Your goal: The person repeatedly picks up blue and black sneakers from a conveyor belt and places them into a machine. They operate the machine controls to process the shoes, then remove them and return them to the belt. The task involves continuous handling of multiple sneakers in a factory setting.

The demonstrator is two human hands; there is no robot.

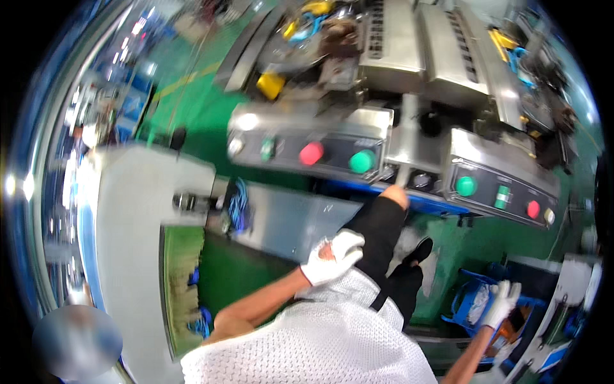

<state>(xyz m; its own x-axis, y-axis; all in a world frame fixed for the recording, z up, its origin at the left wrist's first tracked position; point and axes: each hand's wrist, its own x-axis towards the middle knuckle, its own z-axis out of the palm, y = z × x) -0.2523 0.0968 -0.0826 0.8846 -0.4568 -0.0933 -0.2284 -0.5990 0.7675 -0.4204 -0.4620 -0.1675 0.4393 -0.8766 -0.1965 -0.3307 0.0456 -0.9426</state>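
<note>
My left hand (334, 258) wears a white glove with a brownish patch at its back. It hovers in front of my dark shorts (374, 233), fingers loosely bent and apart, with nothing visible in them. Off to the right, my right hand (503, 304), also in a white glove, is stretched out with its fingers spread. Below or beside it is a blue crate (467, 296) with a clear plastic bag and some orange-brown pieces; whether the hand touches any of it I cannot tell.
Ahead stand two metal control boxes, a left panel (304, 150) and a right panel (499, 185), with red and green buttons. Metal machine housings (393, 51) rise behind them. A grey bench (137, 211) fills the left, near coiled blue cable (238, 208). The floor is green.
</note>
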